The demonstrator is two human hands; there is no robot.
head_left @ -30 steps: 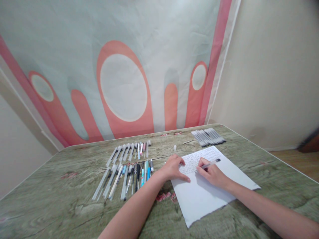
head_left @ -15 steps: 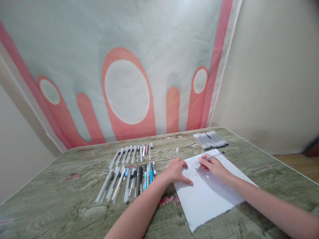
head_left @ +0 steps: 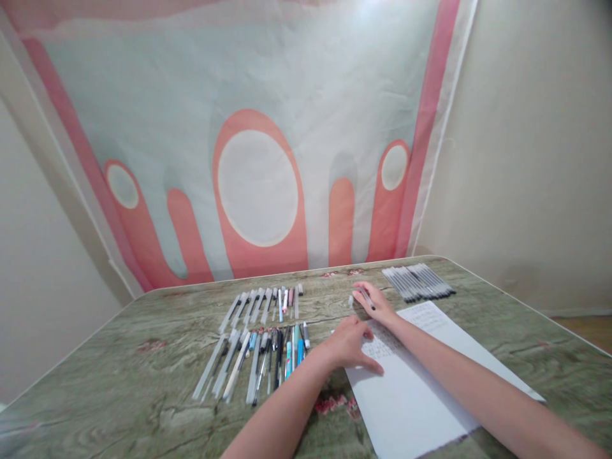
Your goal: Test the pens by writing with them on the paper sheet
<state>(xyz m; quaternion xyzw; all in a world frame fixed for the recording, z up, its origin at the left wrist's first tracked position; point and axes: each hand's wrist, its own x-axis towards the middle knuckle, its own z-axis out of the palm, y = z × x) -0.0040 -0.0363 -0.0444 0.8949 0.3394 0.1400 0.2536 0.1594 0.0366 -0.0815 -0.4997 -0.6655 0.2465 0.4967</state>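
Note:
My left hand (head_left: 351, 343) lies on the left edge of a white sheet of paper (head_left: 415, 395), thumb and fingers apart, holding nothing. Small handwriting covers the upper part of the sheet. Beyond the paper's top edge, my right hand (head_left: 377, 305) is closed round a slim pen (head_left: 367, 298) with a dark end. Close to the fingertips of that hand is a small clear pen cap (head_left: 350, 300) on the table; I cannot tell whether they touch it. My right forearm crosses over the sheet and hides part of it.
On the wood-patterned table (head_left: 157, 363), a back row of pens (head_left: 261, 305) and a front row of pens and markers (head_left: 253, 363) lie to the left. A neat row of clear pens with dark ends (head_left: 418, 282) lies at the back right. A printed cloth (head_left: 315, 83) hangs behind.
My right hand has lifted off the writing and moved away and left with the pen, reaching the small cap. My left hand stays on the paper. The view has shifted slightly.

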